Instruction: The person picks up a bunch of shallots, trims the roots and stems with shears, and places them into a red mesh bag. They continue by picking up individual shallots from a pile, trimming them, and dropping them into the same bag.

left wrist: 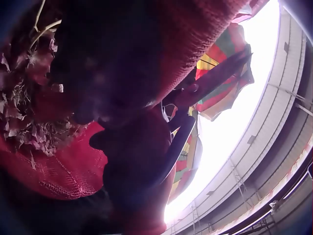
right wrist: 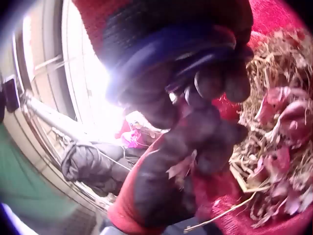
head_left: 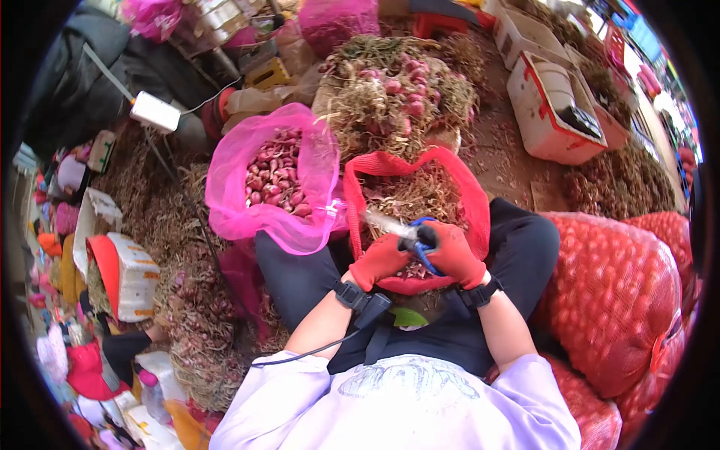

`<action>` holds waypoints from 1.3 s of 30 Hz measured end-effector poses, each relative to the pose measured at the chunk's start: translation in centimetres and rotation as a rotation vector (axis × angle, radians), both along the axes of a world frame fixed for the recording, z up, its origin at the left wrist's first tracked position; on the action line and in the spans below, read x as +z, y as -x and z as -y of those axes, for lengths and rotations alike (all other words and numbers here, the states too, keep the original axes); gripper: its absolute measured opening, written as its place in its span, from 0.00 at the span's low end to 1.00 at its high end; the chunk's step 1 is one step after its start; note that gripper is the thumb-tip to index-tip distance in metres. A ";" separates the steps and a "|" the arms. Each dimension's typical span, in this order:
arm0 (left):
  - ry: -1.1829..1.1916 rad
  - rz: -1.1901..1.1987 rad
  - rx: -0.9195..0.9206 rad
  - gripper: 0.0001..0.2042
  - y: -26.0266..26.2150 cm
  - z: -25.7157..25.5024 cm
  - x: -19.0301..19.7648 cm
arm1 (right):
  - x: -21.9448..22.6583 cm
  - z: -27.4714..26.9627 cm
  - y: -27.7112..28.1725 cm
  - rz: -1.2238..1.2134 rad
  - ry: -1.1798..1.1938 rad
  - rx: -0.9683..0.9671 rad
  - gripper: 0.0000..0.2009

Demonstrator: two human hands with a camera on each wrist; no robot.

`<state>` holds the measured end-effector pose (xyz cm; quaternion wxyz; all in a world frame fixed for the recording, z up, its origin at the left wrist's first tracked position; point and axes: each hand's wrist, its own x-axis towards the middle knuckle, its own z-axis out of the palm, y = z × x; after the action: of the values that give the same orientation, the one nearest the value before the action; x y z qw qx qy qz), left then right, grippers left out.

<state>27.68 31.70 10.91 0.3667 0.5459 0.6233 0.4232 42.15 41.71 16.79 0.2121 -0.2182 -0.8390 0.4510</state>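
Observation:
Both hands wear red gloves with dark palms and meet over an open red mesh bag (head_left: 474, 199) of dry skins and stalk trimmings. The right hand (head_left: 456, 253) grips blue-handled scissors (head_left: 422, 255); their blue loops (right wrist: 171, 56) circle its fingers in the right wrist view. The left hand (head_left: 379, 261) has its fingers curled close to the scissors, pinching a small shallot mostly hidden by the gloves. A pale blurred streak (head_left: 386, 223) juts out by its fingertips. Left of the red bag, an open pink mesh bag (head_left: 232, 176) holds loose shallots (head_left: 276, 176).
A heap of shallots with dry stalks (head_left: 397, 90) lies ahead. Full red net sacks (head_left: 607, 292) crowd the right side. White foam boxes (head_left: 551, 112) stand at far right. More dried bunches (head_left: 199, 315) and a white power bank (head_left: 155, 112) on a stand are at left.

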 end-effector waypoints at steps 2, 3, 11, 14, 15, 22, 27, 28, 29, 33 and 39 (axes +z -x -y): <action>0.295 0.259 -0.093 0.11 0.4 -0.6 2.6 | 0.2 -0.1 0.4 -0.041 0.520 -0.088 0.13; 0.389 0.354 -0.059 0.11 0.6 -0.9 3.7 | 0.1 -0.7 0.7 -0.067 0.621 -0.119 0.13; 0.111 0.477 0.017 0.08 1.5 -0.7 1.7 | 0.5 -2.1 -0.5 -0.139 1.027 -0.376 0.10; 0.131 0.586 0.092 0.08 1.6 -0.9 1.9 | 0.3 -1.9 0.4 -0.281 1.214 -0.381 0.07; 0.096 0.553 0.109 0.08 1.9 -0.9 1.8 | 0.0 -2.0 0.8 -0.360 1.313 -0.312 0.06; -0.141 0.840 0.212 0.14 2.1 -1.3 2.2 | 1.2 -1.3 3.0 -0.270 1.151 -0.328 0.06; -0.167 0.675 0.364 0.10 3.4 -1.3 1.0 | 3.4 -0.3 5.6 -0.132 0.729 -0.233 0.09; -0.143 0.619 0.374 0.09 3.9 -1.0 1.7 | 4.5 -0.2 6.6 -0.138 0.708 -0.219 0.08; -0.295 0.773 0.516 0.07 4.0 -1.2 1.6 | 5.2 -0.4 8.2 -0.148 0.724 -0.165 0.09; -0.192 0.857 0.445 0.09 6.0 0.5 4.3 | 4.8 -0.4 9.9 -0.058 0.726 -0.040 0.10; -0.248 1.022 0.417 0.13 5.9 0.7 6.8 | 4.2 -0.8 9.1 -0.119 0.879 -0.100 0.09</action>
<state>21.74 30.96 17.72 0.4636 0.1760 0.4067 0.7673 33.10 42.52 21.02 0.1688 -0.3017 -0.5424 0.7657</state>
